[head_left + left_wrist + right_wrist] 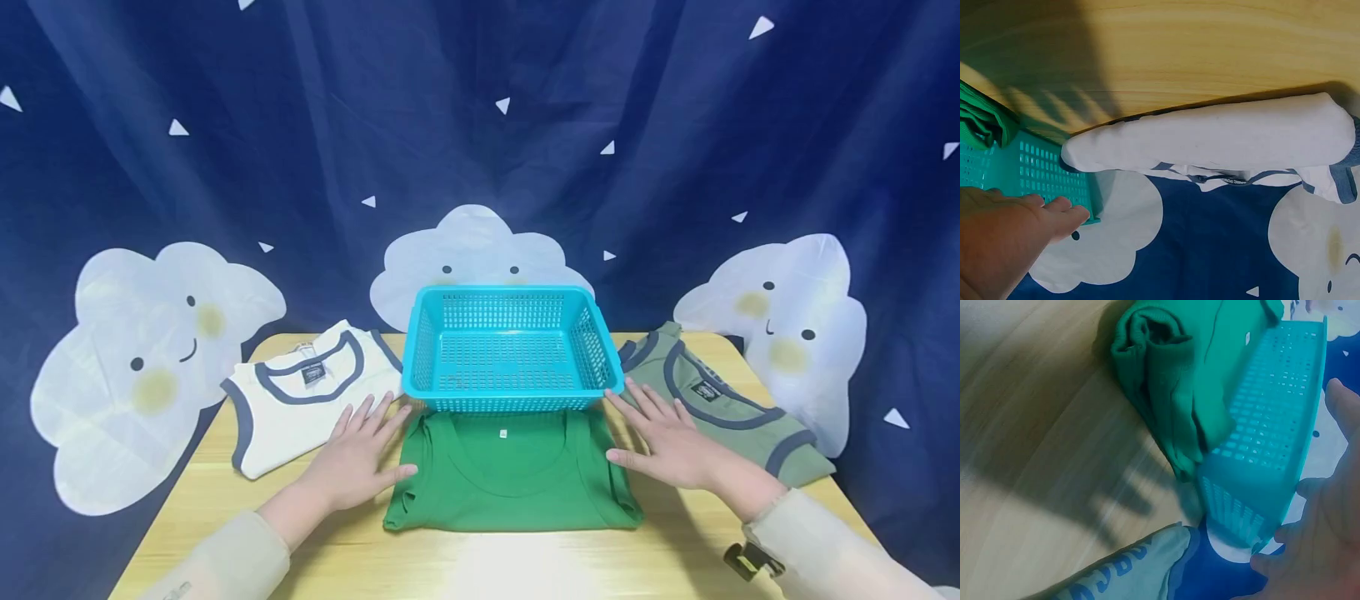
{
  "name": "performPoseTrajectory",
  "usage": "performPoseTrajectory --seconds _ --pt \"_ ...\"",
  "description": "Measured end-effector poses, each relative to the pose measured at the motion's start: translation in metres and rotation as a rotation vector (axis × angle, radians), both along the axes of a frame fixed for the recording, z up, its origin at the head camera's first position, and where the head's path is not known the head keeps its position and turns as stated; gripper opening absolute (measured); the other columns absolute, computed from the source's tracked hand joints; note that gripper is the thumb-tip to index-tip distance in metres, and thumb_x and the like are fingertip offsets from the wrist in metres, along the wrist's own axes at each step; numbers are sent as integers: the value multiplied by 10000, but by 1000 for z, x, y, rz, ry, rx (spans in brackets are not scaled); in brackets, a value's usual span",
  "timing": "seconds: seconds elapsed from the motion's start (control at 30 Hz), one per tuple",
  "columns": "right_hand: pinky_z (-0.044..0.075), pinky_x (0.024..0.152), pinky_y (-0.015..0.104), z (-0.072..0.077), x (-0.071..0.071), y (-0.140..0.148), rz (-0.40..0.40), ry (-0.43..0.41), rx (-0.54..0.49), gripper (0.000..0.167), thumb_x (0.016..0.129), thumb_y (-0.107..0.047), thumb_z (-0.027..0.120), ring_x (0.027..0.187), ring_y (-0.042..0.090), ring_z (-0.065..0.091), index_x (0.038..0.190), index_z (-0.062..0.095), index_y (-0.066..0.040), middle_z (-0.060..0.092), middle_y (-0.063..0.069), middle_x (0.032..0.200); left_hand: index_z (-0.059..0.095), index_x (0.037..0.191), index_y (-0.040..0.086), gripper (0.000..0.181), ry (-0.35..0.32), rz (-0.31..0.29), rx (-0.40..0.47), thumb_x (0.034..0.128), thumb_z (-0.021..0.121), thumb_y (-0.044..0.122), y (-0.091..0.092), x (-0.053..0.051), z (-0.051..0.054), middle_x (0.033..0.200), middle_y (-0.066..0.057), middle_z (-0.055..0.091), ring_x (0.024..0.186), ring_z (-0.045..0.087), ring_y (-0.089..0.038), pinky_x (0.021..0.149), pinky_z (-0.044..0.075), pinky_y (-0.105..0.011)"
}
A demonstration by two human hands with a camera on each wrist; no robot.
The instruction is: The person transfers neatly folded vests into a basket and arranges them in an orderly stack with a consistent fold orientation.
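A turquoise plastic basket point(495, 392) stands at the middle of the table, with only its mesh floor and walls showing inside. In front of it lies a folded green shirt point(510, 475), its upper edge close against the basket. My left hand point(352, 462) is spread out left of the green shirt, fingertips near the basket's front left corner. On the other side my right hand point(671, 446) has its fingers straight and apart, fingertips at the front right corner; whether they touch the basket I cannot tell. Neither hand holds anything.
A folded white sleeveless top point(300, 425) with navy trim lies on the left of the wooden table point(360, 558). A folded grey-green sleeveless top point(720, 408) lies on the right. Behind the table hangs a dark blue curtain point(435, 133) with cloud faces.
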State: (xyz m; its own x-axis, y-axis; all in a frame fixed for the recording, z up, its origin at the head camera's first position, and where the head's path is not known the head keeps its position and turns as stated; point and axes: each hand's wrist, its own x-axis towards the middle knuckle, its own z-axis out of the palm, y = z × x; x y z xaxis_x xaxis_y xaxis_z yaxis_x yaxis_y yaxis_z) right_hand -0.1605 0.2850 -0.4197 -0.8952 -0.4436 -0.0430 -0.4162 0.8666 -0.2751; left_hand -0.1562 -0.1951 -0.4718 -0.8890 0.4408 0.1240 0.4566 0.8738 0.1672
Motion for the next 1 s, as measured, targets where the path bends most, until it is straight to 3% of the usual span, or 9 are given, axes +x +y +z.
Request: performPoseTrajectory --seconds 0.53,0.73,1.0 --pt "104 1058 805 -16 9 2 16 31 18 852 940 -585 586 1447 533 173 1610 212 -214 127 208 1647 337 1567 131 846 13 -13 24 925 566 632 2 0 -12 1633 -187 205 1466 185 -489 1145 160 -690" --pt "113 1067 795 -20 6 0 10 9 20 834 946 -583 576 1451 527 166 1592 269 -155 125 213 1645 358 1556 124 833 14 -9 22 926 566 628 2 1 -15 1616 -204 249 1448 225 -504 1134 178 -699" --pt "125 1074 787 -30 -1 -2 0 -11 29 828 951 -582 569 1455 515 175 1593 266 -156 151 222 1637 389 1541 116 825 -13 8 20 927 548 645 6 -1 -21 1597 -218 291 1450 235 -492 1135 192 -693"
